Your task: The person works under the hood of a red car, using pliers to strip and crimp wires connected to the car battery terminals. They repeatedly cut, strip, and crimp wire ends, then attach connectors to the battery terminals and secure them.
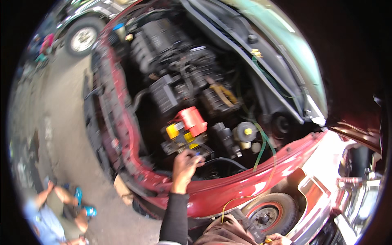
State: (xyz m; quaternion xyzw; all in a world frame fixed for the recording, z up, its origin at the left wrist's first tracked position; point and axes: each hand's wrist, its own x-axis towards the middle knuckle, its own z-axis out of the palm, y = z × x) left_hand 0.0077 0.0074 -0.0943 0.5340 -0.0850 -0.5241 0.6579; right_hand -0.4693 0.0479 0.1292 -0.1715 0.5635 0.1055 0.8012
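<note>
My left hand point(185, 167), slightly blurred, reaches over the red car's engine bay to the near edge of the battery point(194, 143), its fingers closed on a small blue item point(199, 155) too small to identify. The battery area has a red cover point(192, 120) and yellow parts point(173, 131). My right hand point(277, 239) is low at the bottom edge, partly out of view, closed on a yellow item point(268, 241), perhaps a handle. A reservoir with a yellow cap point(247, 132) sits right of the battery.
The engine point(157, 41) fills the upper bay. The red fender point(228, 188) edges the near side, above a wheel point(265, 218). Another person point(53, 220) in blue sandals sits at the lower left. A vehicle wheel point(83, 37) and more people point(43, 45) are at the upper left.
</note>
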